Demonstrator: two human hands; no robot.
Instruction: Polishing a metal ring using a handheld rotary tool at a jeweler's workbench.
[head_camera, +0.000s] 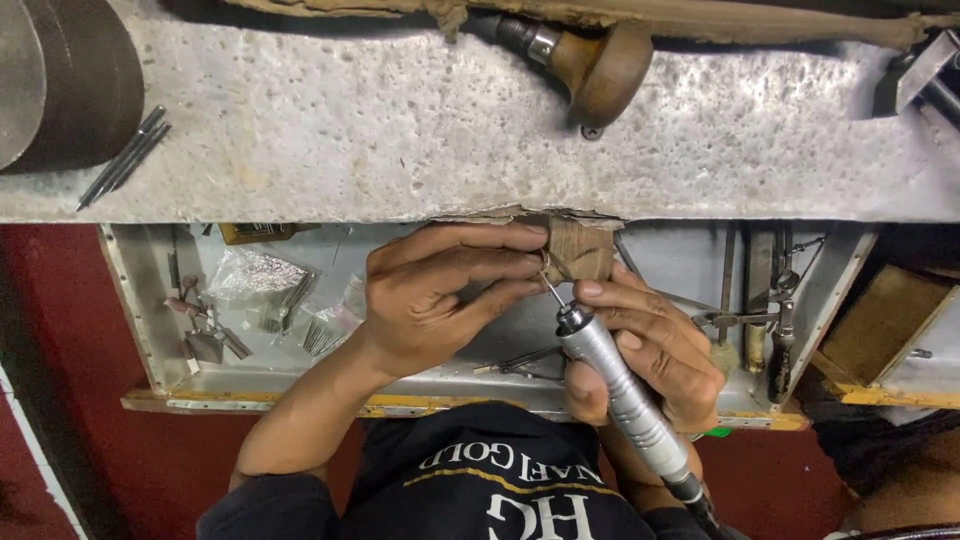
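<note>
Fingers (505, 262) of left hand (430, 295) pinch small pale metal piece (546, 262) against wooden peg (580, 250) at 12 o'clock of drawer (140, 300). Piece tiny, thin, likely light, stiff, easily dropped; best pinched at edges. Right hand (655, 350) clasps silver rotary handpiece (620, 385) pen-style, bur tip touching piece from 5 o'clock. Counter (400, 130) above carries wooden-handled tool (600, 65) at 12, two dark rods (125, 158) at 10.
</note>
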